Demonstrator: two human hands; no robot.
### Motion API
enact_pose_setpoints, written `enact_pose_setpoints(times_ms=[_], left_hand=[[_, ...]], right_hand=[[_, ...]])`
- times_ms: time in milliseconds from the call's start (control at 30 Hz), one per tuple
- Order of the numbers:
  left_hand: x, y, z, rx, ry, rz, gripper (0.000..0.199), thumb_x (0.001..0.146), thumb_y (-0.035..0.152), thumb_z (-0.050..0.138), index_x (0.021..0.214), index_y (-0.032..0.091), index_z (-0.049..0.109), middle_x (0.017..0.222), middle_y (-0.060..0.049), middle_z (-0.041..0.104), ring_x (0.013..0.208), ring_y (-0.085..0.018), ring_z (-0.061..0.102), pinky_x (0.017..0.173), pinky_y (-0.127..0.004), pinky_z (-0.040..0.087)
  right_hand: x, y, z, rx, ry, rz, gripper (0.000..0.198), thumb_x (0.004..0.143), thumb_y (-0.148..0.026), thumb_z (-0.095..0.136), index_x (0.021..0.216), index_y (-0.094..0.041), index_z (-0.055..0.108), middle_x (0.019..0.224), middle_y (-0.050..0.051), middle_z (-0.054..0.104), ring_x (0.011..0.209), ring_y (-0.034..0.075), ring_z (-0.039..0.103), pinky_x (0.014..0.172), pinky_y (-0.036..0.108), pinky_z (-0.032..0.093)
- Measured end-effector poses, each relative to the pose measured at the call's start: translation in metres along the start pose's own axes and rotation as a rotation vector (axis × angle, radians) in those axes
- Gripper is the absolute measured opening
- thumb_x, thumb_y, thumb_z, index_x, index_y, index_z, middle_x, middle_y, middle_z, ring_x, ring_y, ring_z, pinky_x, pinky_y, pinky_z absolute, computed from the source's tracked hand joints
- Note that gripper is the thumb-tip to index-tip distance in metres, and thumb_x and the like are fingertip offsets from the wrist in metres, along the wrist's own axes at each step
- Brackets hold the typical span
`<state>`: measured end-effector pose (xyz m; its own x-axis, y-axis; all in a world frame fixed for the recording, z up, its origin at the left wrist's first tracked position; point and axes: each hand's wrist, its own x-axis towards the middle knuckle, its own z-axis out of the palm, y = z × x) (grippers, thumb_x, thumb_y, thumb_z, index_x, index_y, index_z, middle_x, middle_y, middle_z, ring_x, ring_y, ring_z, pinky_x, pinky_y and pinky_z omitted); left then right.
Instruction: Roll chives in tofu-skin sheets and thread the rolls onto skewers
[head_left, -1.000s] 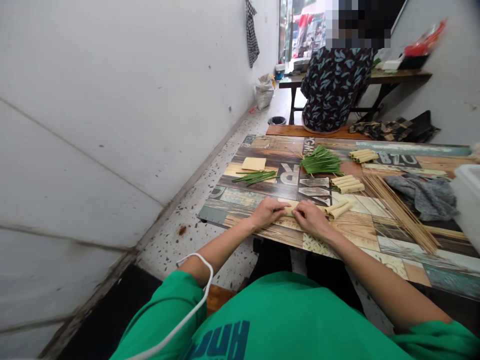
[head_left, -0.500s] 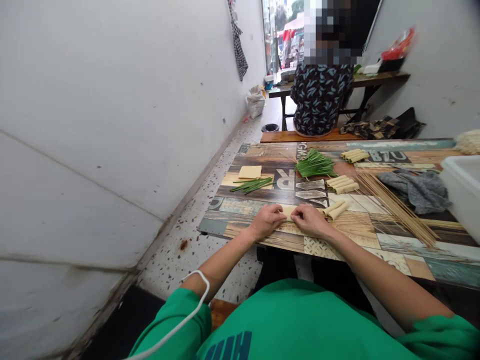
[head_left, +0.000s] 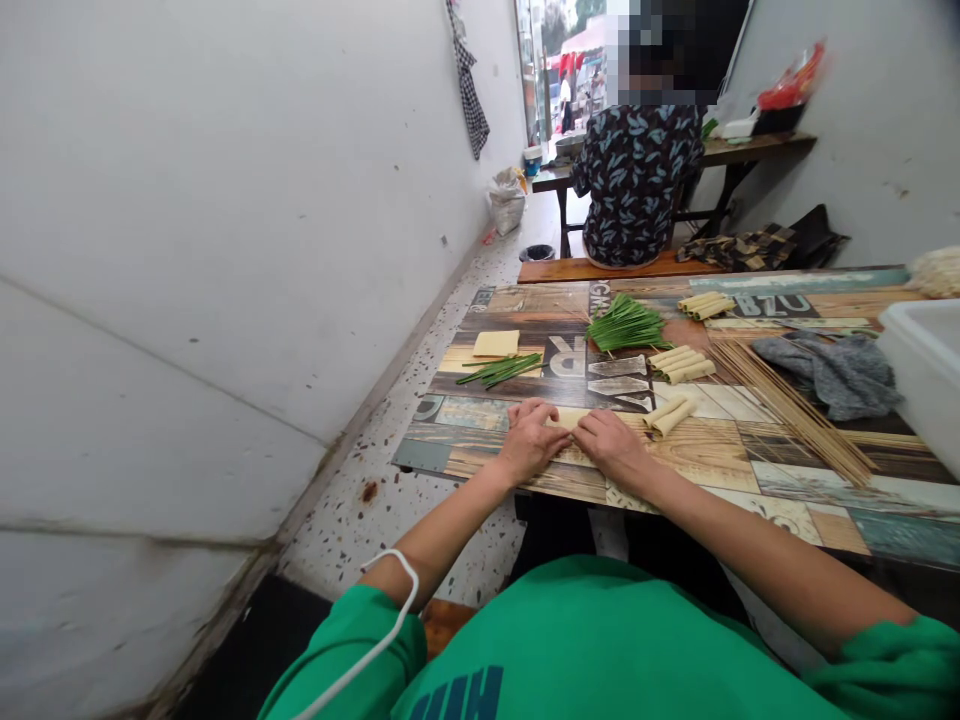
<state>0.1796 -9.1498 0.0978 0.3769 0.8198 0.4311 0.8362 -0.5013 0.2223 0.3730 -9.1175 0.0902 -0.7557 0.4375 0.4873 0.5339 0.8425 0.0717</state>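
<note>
Both my hands rest at the near edge of the table, with a pale yellow tofu sheet [head_left: 573, 416] between them. My left hand [head_left: 533, 440] has its fingers curled onto the sheet's left side. On the right side, my right hand [head_left: 613, 445] presses its bent fingers down, and its fingertips almost meet the left ones. The near part of the sheet is hidden under my fingers. Just right of my right hand lie two finished-looking tofu rolls [head_left: 670, 416]. Beyond my left hand are loose green chives [head_left: 501, 371] and a flat stack of tofu sheets [head_left: 496, 344].
A bundle of chives [head_left: 628, 325] lies farther back, near more tofu rolls [head_left: 681, 364]. To the right are thin wooden skewers [head_left: 795, 410], a grey cloth [head_left: 829, 372] and a white plastic tub [head_left: 922, 375]. Ahead, a person [head_left: 639, 185] sits on a bench, back turned.
My fingertips have moved closer together over the near edge of the sheet. My right hand has shifted slightly left and flattened. The view has tilted a little.
</note>
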Motion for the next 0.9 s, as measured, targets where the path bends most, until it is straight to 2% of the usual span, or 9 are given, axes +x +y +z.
enact_pose_setpoints(times_ms=[167, 367, 600, 700, 833, 900], left_hand=[[0.001, 0.005, -0.002, -0.003, -0.106, -0.045, 0.023, 0.094, 0.035, 0.056, 0.088, 0.022, 0.074, 0.086, -0.005, 0.070, 0.089, -0.019, 0.053, 0.080, -0.037, 0.028], [0.018, 0.001, -0.013, -0.104, -0.293, -0.141, 0.016, 0.089, 0.035, 0.064, 0.088, 0.023, 0.075, 0.084, -0.004, 0.074, 0.084, -0.019, 0.058, 0.079, -0.036, 0.029], [0.022, 0.011, -0.019, 0.009, -0.320, -0.157, 0.022, 0.088, 0.032, 0.063, 0.073, 0.019, 0.073, 0.081, -0.006, 0.073, 0.087, -0.021, 0.058, 0.082, -0.037, 0.029], [0.030, 0.011, -0.022, -0.024, -0.392, -0.144, 0.021, 0.086, 0.029, 0.062, 0.072, 0.019, 0.072, 0.078, -0.005, 0.073, 0.084, -0.021, 0.059, 0.081, -0.036, 0.028], [0.046, 0.007, -0.030, -0.071, -0.516, -0.177, 0.022, 0.082, 0.025, 0.061, 0.064, 0.017, 0.070, 0.069, -0.003, 0.071, 0.074, -0.019, 0.059, 0.082, -0.035, 0.028], [0.050, 0.006, -0.033, -0.110, -0.565, -0.207, 0.023, 0.083, 0.025, 0.060, 0.064, 0.017, 0.070, 0.065, -0.001, 0.070, 0.069, -0.017, 0.058, 0.084, -0.035, 0.028]], right_hand=[[0.008, 0.009, 0.002, 0.119, -0.147, 0.042, 0.028, 0.096, -0.022, 0.051, 0.075, -0.014, 0.068, 0.075, 0.008, 0.060, 0.075, 0.018, 0.045, 0.069, 0.031, 0.030], [0.027, 0.024, -0.015, 0.436, -0.330, 0.087, 0.022, 0.088, -0.017, 0.057, 0.073, -0.015, 0.073, 0.074, 0.007, 0.063, 0.071, 0.015, 0.051, 0.066, 0.027, 0.033], [0.039, 0.037, -0.017, 0.547, -0.419, 0.109, 0.016, 0.081, -0.013, 0.061, 0.074, -0.017, 0.075, 0.072, 0.005, 0.066, 0.070, 0.015, 0.055, 0.064, 0.025, 0.034], [0.034, 0.033, -0.014, 0.461, -0.394, 0.082, 0.016, 0.085, -0.018, 0.060, 0.079, -0.017, 0.075, 0.075, 0.005, 0.067, 0.069, 0.016, 0.053, 0.064, 0.027, 0.033], [0.017, 0.018, -0.008, 0.148, -0.207, -0.022, 0.026, 0.094, -0.021, 0.050, 0.080, -0.014, 0.071, 0.074, 0.009, 0.063, 0.074, 0.019, 0.049, 0.068, 0.031, 0.030], [0.010, 0.014, -0.005, 0.066, -0.133, -0.088, 0.028, 0.096, -0.019, 0.047, 0.080, -0.013, 0.069, 0.074, 0.009, 0.061, 0.075, 0.019, 0.046, 0.069, 0.032, 0.029]])
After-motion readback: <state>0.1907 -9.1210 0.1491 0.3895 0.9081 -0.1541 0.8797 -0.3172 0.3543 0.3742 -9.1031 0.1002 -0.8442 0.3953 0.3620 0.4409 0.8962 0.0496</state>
